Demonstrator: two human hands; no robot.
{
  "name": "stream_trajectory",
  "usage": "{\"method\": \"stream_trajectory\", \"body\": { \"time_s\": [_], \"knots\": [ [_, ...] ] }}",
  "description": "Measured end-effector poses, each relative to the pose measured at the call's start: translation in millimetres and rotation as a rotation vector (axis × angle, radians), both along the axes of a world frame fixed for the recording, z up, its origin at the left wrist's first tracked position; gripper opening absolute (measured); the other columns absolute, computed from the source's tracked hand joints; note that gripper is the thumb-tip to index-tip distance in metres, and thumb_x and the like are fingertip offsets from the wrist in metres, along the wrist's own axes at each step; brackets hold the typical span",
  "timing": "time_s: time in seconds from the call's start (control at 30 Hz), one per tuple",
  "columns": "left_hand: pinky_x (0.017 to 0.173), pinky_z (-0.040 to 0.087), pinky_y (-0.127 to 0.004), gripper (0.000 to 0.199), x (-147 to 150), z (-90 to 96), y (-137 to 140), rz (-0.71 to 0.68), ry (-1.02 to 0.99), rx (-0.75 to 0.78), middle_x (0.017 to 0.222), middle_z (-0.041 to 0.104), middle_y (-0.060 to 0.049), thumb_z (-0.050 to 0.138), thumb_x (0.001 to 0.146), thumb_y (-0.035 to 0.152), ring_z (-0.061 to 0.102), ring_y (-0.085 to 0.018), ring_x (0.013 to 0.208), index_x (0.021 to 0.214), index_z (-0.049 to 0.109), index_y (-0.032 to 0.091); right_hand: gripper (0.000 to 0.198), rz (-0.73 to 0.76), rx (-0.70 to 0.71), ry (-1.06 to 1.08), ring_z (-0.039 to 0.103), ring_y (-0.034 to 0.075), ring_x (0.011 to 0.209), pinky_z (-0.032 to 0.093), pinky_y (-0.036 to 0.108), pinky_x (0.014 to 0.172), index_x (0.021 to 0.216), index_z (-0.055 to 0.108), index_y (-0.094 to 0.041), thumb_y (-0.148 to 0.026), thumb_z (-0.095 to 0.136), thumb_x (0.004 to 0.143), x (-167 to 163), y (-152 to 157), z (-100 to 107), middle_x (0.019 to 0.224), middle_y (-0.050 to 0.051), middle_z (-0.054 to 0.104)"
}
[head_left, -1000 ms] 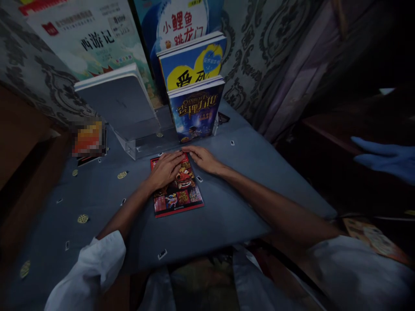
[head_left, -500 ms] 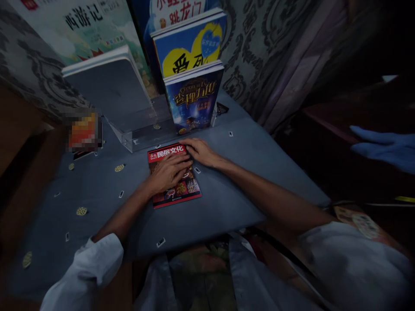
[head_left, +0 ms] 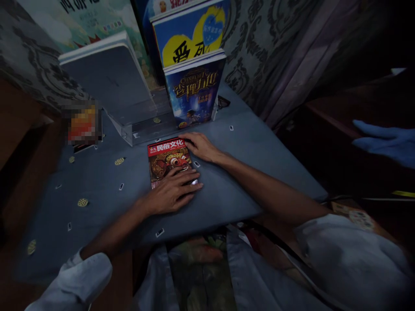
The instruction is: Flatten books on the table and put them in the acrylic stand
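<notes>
A small book [head_left: 170, 160] with a red title band and a picture cover lies flat on the table in front of me. My left hand [head_left: 177, 190] rests palm down over its lower part, fingers stretched out, hiding the bottom of the cover. At the upper right corner of the book is my right hand [head_left: 202, 147], its fingers extended and the fingertips touching the edge. Neither hand is wrapped around anything.
Behind stand a clear plastic book stand [head_left: 129, 134], a dark blue book [head_left: 196, 93], a blue-and-yellow book [head_left: 191, 34] and a plain grey-backed book [head_left: 106, 82]. Glasses [head_left: 223, 102] lie near the wall. A blue glove shape [head_left: 385, 140] shows at right.
My left hand has slid down the cover toward me, uncovering the picture in the middle. My right hand stays at the upper right corner. The view has shifted slightly.
</notes>
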State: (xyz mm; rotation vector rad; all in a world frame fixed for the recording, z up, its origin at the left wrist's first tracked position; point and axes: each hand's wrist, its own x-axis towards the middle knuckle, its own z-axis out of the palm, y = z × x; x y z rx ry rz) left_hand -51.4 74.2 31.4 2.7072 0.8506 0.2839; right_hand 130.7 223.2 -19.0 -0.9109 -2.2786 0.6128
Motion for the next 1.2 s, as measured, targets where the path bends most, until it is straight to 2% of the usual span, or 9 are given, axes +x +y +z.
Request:
{"method": "stream_trajectory", "body": {
  "time_s": [0.13, 0.27, 0.33, 0.5, 0.57, 0.67, 0.8, 1.03, 1.2],
  "knots": [
    [0.122, 0.024, -0.053, 0.042, 2.1, -2.6, -11.1, -0.002, -0.024, -0.001, 0.149, 0.052, -0.008, 0.048, 0.099, 0.027, 0.042, -0.024, 0.143, 0.141, 0.054, 0.028, 0.042, 0.018, 0.030, -0.032, 0.058, 0.028, 0.123, 0.042, 0.047, 0.108, 0.133, 0.060, -0.020, -0.019, 0.048, 0.093, -0.4, -4.1, 2.0, 0.133, 0.009, 0.066],
    [0.121, 0.028, -0.049, 0.041, -4.0, -0.7, -8.0, 0.017, -0.051, -0.024, 0.151, 0.051, -0.007, 0.045, 0.101, 0.028, 0.043, -0.022, 0.143, 0.140, 0.055, 0.027, 0.040, 0.012, 0.071, -0.080, 0.055, 0.029, 0.128, 0.039, 0.048, 0.111, 0.132, 0.061, -0.019, -0.024, 0.049, 0.094, -0.7, -11.1, 3.8, 0.140, 0.012, 0.061],
    [0.119, 0.033, -0.047, 0.041, -15.9, 0.1, 1.9, 0.126, -0.070, -0.018, 0.151, 0.051, -0.006, 0.043, 0.102, 0.028, 0.044, -0.021, 0.142, 0.141, 0.053, 0.028, 0.039, 0.011, 0.089, -0.101, 0.054, 0.030, 0.130, 0.038, 0.050, 0.111, 0.131, 0.062, -0.018, -0.027, 0.050, 0.094, -0.5, -13.6, 3.9, 0.142, 0.013, 0.060],
    [0.116, 0.038, -0.048, 0.043, -69.4, -7.9, 41.8, 0.618, -0.162, 0.112, 0.146, 0.055, -0.009, 0.038, 0.101, 0.027, 0.050, -0.023, 0.136, 0.142, 0.052, 0.021, 0.041, 0.031, 0.113, -0.144, 0.051, 0.031, 0.133, 0.037, 0.053, 0.111, 0.132, 0.061, -0.021, -0.035, 0.054, 0.094, 0.5, -14.5, 2.1, 0.145, 0.012, 0.057],
    [0.115, 0.039, -0.048, 0.043, -88.4, -13.8, 53.7, 0.705, -0.177, 0.121, 0.143, 0.057, -0.010, 0.039, 0.100, 0.027, 0.051, -0.024, 0.134, 0.140, 0.053, 0.019, 0.042, 0.033, 0.113, -0.146, 0.050, 0.031, 0.134, 0.037, 0.053, 0.112, 0.133, 0.061, -0.021, -0.036, 0.054, 0.094, 0.8, -13.8, 1.3, 0.146, 0.011, 0.056],
    [0.113, 0.042, -0.048, 0.042, -103.1, -21.2, 59.0, 0.706, -0.189, 0.084, 0.140, 0.059, -0.011, 0.040, 0.098, 0.026, 0.054, -0.025, 0.132, 0.135, 0.057, 0.017, 0.042, 0.037, 0.111, -0.145, 0.050, 0.031, 0.134, 0.036, 0.055, 0.112, 0.134, 0.060, -0.022, -0.036, 0.053, 0.095, 0.6, -13.2, 0.6, 0.146, 0.011, 0.056],
    [0.115, 0.041, -0.047, 0.043, -103.4, -23.7, 47.9, 0.647, -0.197, 0.050, 0.145, 0.056, -0.013, 0.039, 0.098, 0.025, 0.052, -0.024, 0.135, 0.136, 0.057, 0.015, 0.042, 0.036, 0.116, -0.155, 0.050, 0.032, 0.134, 0.036, 0.057, 0.111, 0.134, 0.060, -0.021, -0.034, 0.053, 0.095, -0.6, -14.3, 0.8, 0.146, 0.012, 0.056],
    [0.112, 0.045, -0.047, 0.042, -95.9, -18.8, 8.7, 0.637, -0.180, 0.024, 0.142, 0.059, -0.011, 0.037, 0.099, 0.025, 0.056, -0.024, 0.131, 0.135, 0.058, 0.017, 0.043, 0.025, 0.132, -0.184, 0.050, 0.033, 0.135, 0.036, 0.058, 0.111, 0.135, 0.060, -0.020, -0.036, 0.051, 0.096, -1.1, -15.9, 0.1, 0.147, 0.013, 0.054],
    [0.113, 0.046, -0.045, 0.042, -89.1, -17.3, -28.6, 0.621, -0.188, 0.008, 0.145, 0.057, -0.012, 0.038, 0.101, 0.029, 0.055, -0.023, 0.132, 0.137, 0.057, 0.017, 0.042, 0.026, 0.119, -0.151, 0.050, 0.032, 0.135, 0.036, 0.055, 0.113, 0.135, 0.060, -0.023, -0.036, 0.053, 0.095, -1.2, -14.6, -2.7, 0.147, 0.011, 0.055]
  ]
}}
